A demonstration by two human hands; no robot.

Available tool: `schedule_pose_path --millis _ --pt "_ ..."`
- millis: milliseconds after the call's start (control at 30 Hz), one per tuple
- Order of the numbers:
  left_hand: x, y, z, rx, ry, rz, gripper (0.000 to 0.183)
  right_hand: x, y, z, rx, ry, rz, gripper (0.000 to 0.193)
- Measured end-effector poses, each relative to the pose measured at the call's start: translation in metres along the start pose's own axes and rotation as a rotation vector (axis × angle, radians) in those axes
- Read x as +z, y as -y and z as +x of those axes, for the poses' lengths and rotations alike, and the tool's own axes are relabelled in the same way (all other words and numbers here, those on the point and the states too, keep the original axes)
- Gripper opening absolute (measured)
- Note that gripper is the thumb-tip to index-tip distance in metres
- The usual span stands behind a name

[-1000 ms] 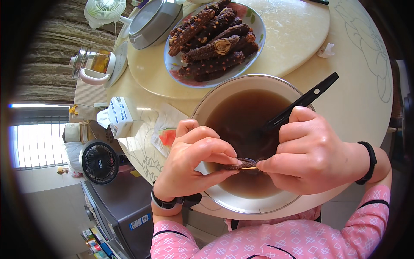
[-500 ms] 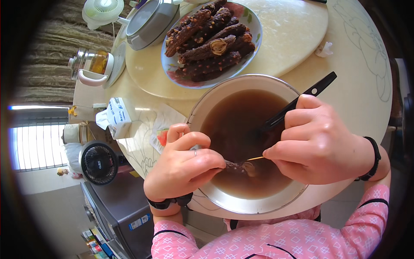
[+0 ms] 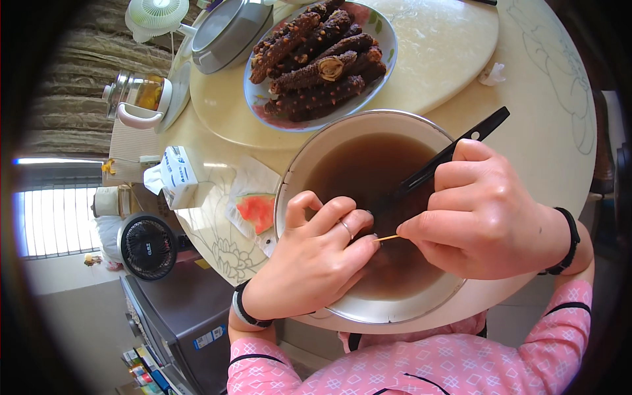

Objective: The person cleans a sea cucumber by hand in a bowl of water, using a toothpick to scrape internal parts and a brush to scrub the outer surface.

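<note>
Pinched in my right hand (image 3: pixel 484 214), a thin wooden toothpick (image 3: pixel 389 237) points left over a wide white basin (image 3: pixel 288 197) of brown water (image 3: pixel 342 164). My left hand (image 3: pixel 313 257) meets the toothpick's tip, its thumb touching there and its fingers curled over the water. Whatever those fingers hold is hidden behind them. A black-handled tool (image 3: pixel 454 153) leans in the basin, its lower end under the murky water. Beyond the basin, a floral bowl (image 3: pixel 386 49) carries several dark, knobbly sea cucumbers (image 3: pixel 309 56).
Left of the basin lie a watermelon slice (image 3: pixel 257 212) and a tissue pack (image 3: pixel 179 174). Farther back stand a glass teapot (image 3: pixel 150 92) and a grey container (image 3: pixel 227 33). A crumpled tissue (image 3: pixel 492 74) sits at the right. A black fan (image 3: pixel 149 247) stands beyond the table.
My left hand has moved right and rotated, its thumb now at the toothpick's tip. The sea cucumber end seen in it before no longer shows. The watermelon slice is more exposed.
</note>
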State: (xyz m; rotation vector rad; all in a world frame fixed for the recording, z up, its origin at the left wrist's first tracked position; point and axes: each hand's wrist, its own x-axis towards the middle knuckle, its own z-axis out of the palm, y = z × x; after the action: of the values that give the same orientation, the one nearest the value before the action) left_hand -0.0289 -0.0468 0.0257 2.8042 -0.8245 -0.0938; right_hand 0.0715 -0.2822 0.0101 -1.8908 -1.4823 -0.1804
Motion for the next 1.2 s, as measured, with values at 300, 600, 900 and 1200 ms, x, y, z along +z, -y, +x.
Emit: schedule_pose_path --millis 300,600,900,1200 --pt "-0.001 0.013 -0.008 0.004 -0.076 -0.090 0.034 -0.013 -0.003 0.000 0.066 0.010 0.135 0.016" --pt "-0.005 0.007 -0.003 0.085 0.031 -0.121 0.029 -0.012 -0.001 -0.002 0.037 0.113 0.092 0.013" --pt "-0.004 0.008 -0.004 0.125 -0.097 -0.167 0.020 -0.007 0.004 -0.005 -0.033 0.207 0.060 0.013" --pt "-0.005 0.007 -0.003 0.085 -0.071 -0.217 0.022 0.008 0.006 -0.006 -0.073 0.121 0.113 0.014"
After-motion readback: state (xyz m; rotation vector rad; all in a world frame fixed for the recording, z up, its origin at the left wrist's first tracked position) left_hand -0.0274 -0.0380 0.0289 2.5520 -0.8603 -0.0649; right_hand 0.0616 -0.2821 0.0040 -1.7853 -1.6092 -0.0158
